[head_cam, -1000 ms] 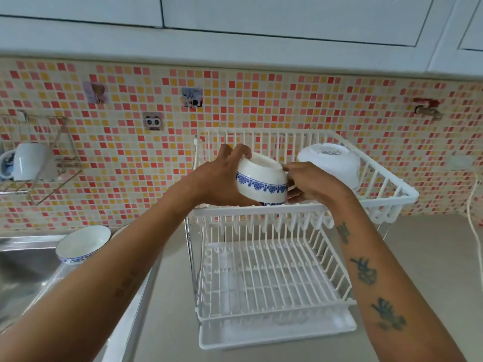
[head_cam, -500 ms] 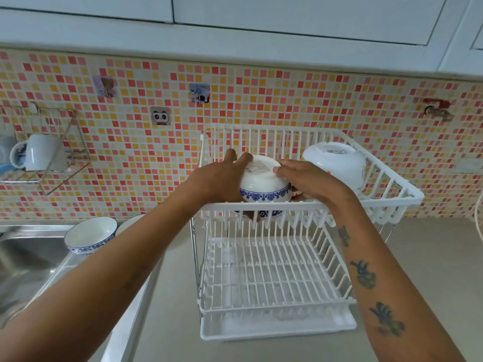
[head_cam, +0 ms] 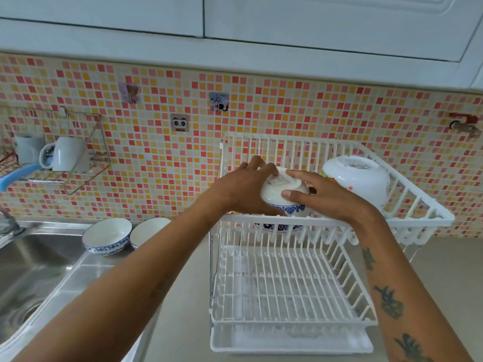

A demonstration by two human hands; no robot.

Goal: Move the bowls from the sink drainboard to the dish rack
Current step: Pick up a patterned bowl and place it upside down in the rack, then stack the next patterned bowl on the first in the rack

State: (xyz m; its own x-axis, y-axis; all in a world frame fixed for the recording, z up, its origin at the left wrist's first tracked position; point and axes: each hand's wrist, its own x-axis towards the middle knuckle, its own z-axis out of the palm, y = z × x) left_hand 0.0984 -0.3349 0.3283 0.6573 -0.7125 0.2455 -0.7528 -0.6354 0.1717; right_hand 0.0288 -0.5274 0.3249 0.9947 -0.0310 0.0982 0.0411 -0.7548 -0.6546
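**Hands lower a bowl into the upper rack**

Both hands cup an upturned blue-patterned bowl (head_cam: 283, 194) from either side: the left hand (head_cam: 244, 190) wrapped round its left flank, fingers curled over the base, the right hand (head_cam: 320, 195) with thumb and fingers pressed to its right. It sits low in the top tier of the white dish rack (head_cam: 337, 226), apparently touching the wires, so this looks like the setting-down step. Beside it, further right, a white bowl (head_cam: 358, 178) is racked already. Off left, two bowls (head_cam: 108, 235) wait on the drainboard (head_cam: 78, 278). Next, I'd say: release once it's steady, then reach left
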